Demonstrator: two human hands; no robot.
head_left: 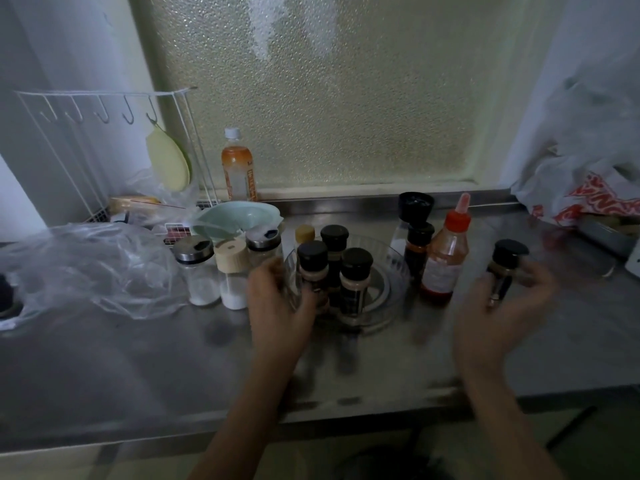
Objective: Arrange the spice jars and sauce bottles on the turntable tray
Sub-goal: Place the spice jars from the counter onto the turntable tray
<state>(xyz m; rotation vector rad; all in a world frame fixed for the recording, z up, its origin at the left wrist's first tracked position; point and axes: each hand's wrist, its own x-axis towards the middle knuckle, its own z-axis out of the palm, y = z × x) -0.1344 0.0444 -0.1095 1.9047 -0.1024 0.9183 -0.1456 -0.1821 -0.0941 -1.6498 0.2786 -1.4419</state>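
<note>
Worked at a brushed stainless counter (346, 368), dull and smeared, under a pebbled frosted window (329, 98) with a metal ledge; dim light, some motion blur. Left of it, a white wire rack (104, 109) with hooks, a pale green round pad (168, 159) hung from one. Crumpled clear plastic sheet (90, 268) lay on the counter's left; a white bag with red print (595, 199) bunched at the right wall. Clear ribbed turntable tray (391, 271) sat mid-counter, round, low-walled, metal disc at centre. Carried three black-capped spice jars (355, 282) upright, packed close on its left half; powder inside looked tan. Left hand (277, 299) wrapped the tray's left rim, fingers closed against it, touching the nearest jar. Right hand (502, 317) clamped a fourth black-capped jar (505, 268), dark contents, held upright off to the tray's right, blurred. Just right of the tray: a squeeze sauce bottle (446, 254) with red nozzle cap, a small dark bottle (417, 252), a tall black-lidded grinder (414, 211) behind. Left of the tray: two glass shakers with chrome lids (195, 268), a beige-capped jar (231, 275) between, white powder in the bottoms. Behind: mint green funnel (235, 218), an orange drink bottle (238, 168) with white cap against the window ledge.
</note>
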